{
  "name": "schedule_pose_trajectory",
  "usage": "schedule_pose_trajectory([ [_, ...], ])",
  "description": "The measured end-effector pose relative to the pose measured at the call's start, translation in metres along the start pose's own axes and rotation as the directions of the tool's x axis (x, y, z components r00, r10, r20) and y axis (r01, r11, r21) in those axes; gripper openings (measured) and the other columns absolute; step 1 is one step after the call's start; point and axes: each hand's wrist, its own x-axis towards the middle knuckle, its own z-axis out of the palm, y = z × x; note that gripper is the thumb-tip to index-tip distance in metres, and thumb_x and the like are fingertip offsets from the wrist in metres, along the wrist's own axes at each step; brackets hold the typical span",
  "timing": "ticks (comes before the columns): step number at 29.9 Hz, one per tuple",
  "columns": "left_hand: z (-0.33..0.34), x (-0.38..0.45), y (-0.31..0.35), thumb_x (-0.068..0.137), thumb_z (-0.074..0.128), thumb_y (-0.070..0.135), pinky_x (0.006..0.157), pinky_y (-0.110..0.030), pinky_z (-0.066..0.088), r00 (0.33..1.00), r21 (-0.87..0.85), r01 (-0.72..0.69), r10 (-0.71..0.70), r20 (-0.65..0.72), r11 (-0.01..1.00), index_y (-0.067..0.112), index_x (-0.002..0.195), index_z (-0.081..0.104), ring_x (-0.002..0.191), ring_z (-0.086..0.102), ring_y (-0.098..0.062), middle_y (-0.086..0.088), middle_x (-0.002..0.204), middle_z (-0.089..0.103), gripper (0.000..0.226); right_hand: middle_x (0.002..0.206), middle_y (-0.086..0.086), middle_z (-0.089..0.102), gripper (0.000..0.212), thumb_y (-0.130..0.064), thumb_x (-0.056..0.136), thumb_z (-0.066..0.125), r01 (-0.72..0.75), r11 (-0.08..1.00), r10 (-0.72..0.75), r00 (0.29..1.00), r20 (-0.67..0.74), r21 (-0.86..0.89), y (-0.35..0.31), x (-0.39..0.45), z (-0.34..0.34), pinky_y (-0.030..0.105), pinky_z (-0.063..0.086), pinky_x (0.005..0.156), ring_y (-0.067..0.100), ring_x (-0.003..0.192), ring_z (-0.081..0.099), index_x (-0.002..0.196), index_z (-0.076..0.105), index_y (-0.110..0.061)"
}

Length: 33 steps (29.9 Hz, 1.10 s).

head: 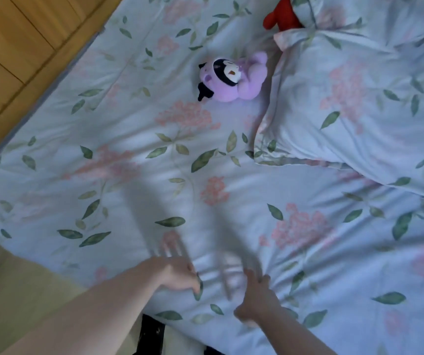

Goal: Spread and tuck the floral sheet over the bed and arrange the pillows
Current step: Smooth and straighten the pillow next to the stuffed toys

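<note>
Floral sheet (180, 160): it is laid over the bed, pale blue with pink flower clusters and green leaves; creases are gathered near the lower middle, beside the hands.
Left hand (177, 272): it is laid on the sheet near the lower edge; the fingers are smeared by motion blur but seem stretched forward and spread, with nothing seen held.
Right hand (255, 293): it is placed just beside the left hand, on the wrinkled cloth; whether the fingers are pinching the fabric cannot be told, as they are blurred.
Pillow (354, 106): it is cased in the same floral print and lies at the upper right, on top of the sheet.
Purple plush toy (231, 78): it lies on the sheet, just left of the pillow.
Red plush toy (280, 16): it is partly hidden at the top edge, touching the pillow.
Wooden floor (13, 52): it is seen at the upper left, beyond the bed's edge.
</note>
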Motion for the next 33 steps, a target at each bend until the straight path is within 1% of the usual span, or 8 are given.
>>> schedule_pose_trajectory([
  [2,0.004,0.005,0.005,0.075,0.068,0.048,0.078,-0.033,0.05,0.999,0.065,0.039,-0.038,-0.017,0.997,0.013,0.11,0.068,0.09,0.062,-0.024,-0.014,0.109,0.065,0.05,0.149,0.008,0.035,0.096,-0.029,0.081,0.073,-0.013,0.993,0.001,0.994,0.106,0.113,0.006,-0.002,-0.003,0.035,0.052,0.096,0.028,0.123,0.054,0.156,0.013,-0.029],
  [6,-0.013,0.009,0.024,0.085,0.057,0.032,0.115,-0.041,0.031,0.964,0.132,0.029,0.007,-0.266,0.991,0.032,0.143,0.047,0.143,0.032,-0.036,-0.005,0.156,0.034,0.058,0.137,0.003,0.048,0.068,-0.037,0.088,0.071,-0.032,0.984,-0.01,0.973,0.229,0.178,0.033,-0.009,-0.026,0.035,0.057,0.089,0.019,0.106,0.053,0.146,0.04,-0.021],
  [8,-0.039,0.007,0.036,0.089,0.06,0.031,0.105,-0.036,0.044,0.912,0.107,-0.051,0.09,-0.4,0.993,0.026,0.148,0.041,0.135,0.044,-0.029,-0.004,0.151,0.035,0.062,0.131,0.001,0.05,0.063,-0.042,0.089,0.07,-0.048,0.967,0.015,0.991,0.135,0.249,0.044,-0.003,-0.048,0.032,0.059,0.076,0.022,0.108,0.058,0.142,0.044,-0.023],
  [11,-0.081,0.009,0.058,0.09,0.065,0.034,0.107,-0.038,0.044,0.822,0.16,-0.08,0.156,-0.547,0.984,0.025,0.154,0.031,0.138,0.042,-0.031,-0.005,0.156,0.028,0.073,0.138,0.006,0.055,0.065,-0.041,0.089,0.068,0.007,0.939,0.044,0.989,-0.139,0.345,0.059,0.018,-0.104,0.032,0.05,0.092,0.025,0.121,0.057,0.145,0.041,-0.019],
  [15,-0.107,0.011,0.087,0.094,0.059,0.026,0.123,-0.044,0.021,0.832,0.263,-0.036,0.175,-0.526,0.964,0.035,0.159,0.016,0.153,0.011,-0.036,0.001,0.166,0.008,0.078,0.13,0.005,0.06,0.067,-0.039,0.085,0.073,0.115,0.702,0.189,0.922,-0.339,0.703,0.063,0.04,-0.187,0.047,0.058,0.09,0.026,0.102,0.066,0.141,0.04,-0.022],
  [19,-0.118,0.041,0.093,0.085,0.068,0.047,0.124,-0.055,0.002,0.841,0.332,0.084,0.112,-0.529,0.94,0.031,0.161,-0.004,0.153,-0.005,-0.042,-0.009,0.168,-0.01,0.106,0.111,0.014,0.059,0.064,-0.032,0.094,0.067,0.193,0.319,0.267,0.921,-0.283,0.928,0.051,0.06,-0.247,0.045,0.062,0.082,0.028,0.111,0.063,0.147,0.036,-0.016],
  [28,-0.127,0.119,0.078,0.076,0.074,0.061,0.123,-0.058,0.008,0.834,0.376,0.061,0.16,-0.529,0.925,0.025,0.161,-0.008,0.154,0.0,-0.04,-0.016,0.167,-0.013,0.123,0.128,0.0,0.061,0.07,-0.072,0.079,0.067,0.241,-0.01,0.267,0.936,-0.229,0.971,0.047,0.124,-0.32,0.036,0.057,0.081,0.02,0.115,0.061,0.124,0.054,-0.021],
  [33,-0.121,0.151,0.071,0.072,0.073,0.068,0.119,-0.065,0.016,0.81,0.333,0.068,0.142,-0.568,0.941,0.025,0.159,-0.015,0.152,-0.003,-0.048,-0.014,0.165,-0.018,0.131,0.119,0.001,0.066,0.03,-0.042,0.096,0.058,0.264,-0.102,0.4,0.894,-0.204,0.959,0.055,0.146,-0.351,0.032,0.06,0.085,0.011,0.088,0.064,0.108,0.061,-0.015],
])
